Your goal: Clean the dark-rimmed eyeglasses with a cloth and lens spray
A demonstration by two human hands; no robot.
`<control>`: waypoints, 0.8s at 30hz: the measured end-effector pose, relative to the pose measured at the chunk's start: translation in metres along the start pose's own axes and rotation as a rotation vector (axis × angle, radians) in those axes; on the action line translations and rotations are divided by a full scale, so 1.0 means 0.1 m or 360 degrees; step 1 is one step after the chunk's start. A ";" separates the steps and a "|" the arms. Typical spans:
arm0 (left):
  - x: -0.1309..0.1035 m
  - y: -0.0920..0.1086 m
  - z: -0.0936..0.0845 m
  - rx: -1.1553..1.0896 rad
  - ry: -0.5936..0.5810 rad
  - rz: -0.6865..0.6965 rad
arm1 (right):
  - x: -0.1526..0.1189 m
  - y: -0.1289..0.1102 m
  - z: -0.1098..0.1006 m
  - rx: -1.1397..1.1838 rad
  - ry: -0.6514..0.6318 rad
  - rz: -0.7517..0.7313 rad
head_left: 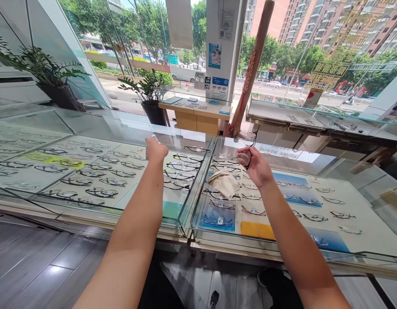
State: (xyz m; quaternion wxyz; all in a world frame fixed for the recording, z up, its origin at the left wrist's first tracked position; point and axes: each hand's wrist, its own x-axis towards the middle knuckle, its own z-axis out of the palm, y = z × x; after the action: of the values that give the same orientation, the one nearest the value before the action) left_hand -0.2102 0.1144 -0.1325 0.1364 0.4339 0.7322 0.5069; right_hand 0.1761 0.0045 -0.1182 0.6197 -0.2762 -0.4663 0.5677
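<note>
My right hand (257, 167) is closed on a pair of eyeglasses (249, 138) with thin dark frames, held up above the right glass display case. My left hand (156, 150) reaches forward over the left case, its fingers wrapped round a small whitish bottle (154, 137). Only the top of that bottle shows; the fist hides the rest. A crumpled beige cloth (224, 183) lies on the glass between my arms, left of my right hand and apart from it.
Rows of eyeglasses (98, 174) fill the left glass case (181, 214); more lie in the right case (372, 249). A yellow cloth (256, 230) shows near the right case's front. Behind stand a potted plant (151, 96), a wooden counter (195, 118) and a slanted brown post (253, 64).
</note>
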 end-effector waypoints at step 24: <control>-1.49 0.86 0.35 0.0711 -0.1484 0.1401 | 0.02 -0.02 0.00 0.0074 -0.0029 -0.0033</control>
State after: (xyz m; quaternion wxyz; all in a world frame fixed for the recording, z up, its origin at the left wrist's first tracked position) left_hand -0.0576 0.0305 -0.1097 0.1260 0.8825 0.4391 0.1117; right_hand 0.1773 0.0060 -0.1156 0.6276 -0.2516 -0.4614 0.5744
